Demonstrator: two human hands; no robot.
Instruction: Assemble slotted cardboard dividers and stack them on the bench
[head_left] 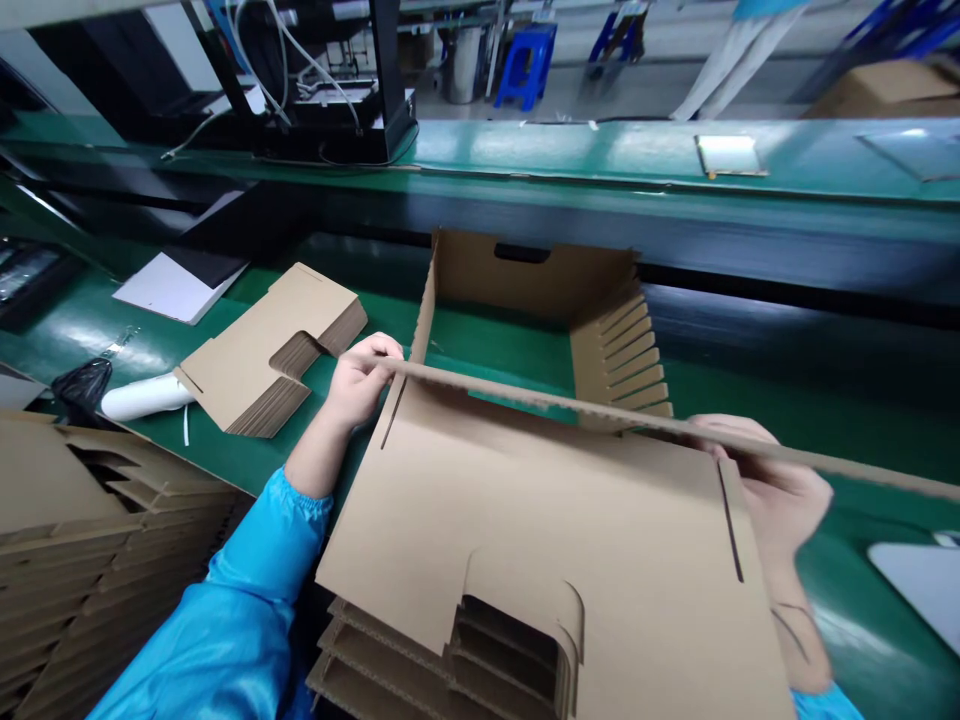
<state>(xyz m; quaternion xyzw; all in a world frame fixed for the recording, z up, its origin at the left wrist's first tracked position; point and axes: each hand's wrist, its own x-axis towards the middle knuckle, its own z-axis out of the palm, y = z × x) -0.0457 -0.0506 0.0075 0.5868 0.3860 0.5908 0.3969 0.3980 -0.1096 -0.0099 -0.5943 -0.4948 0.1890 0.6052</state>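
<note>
A long cardboard panel (540,398), seen nearly edge-on, runs from left to right across the view. My left hand (358,385) pinches its left end between thumb and fingers. Farther right, my right hand (784,490) is closed around the same panel, its fingers partly hidden and slightly blurred. Just below lies a stack of slotted cardboard sheets (600,530), with a cut-out in the near edge. Beyond the panel stands a cardboard frame (465,270) with a handle hole in its back wall and several slots along its right side; its front is partly covered.
A pile of folded cardboard sheets (270,340) lies on the green bench (405,270), beside a white roll (146,397). More stacked cardboard (90,560) fills the lower left. A raised green shelf (525,150) crosses behind. A person's legs (724,70) show at the back.
</note>
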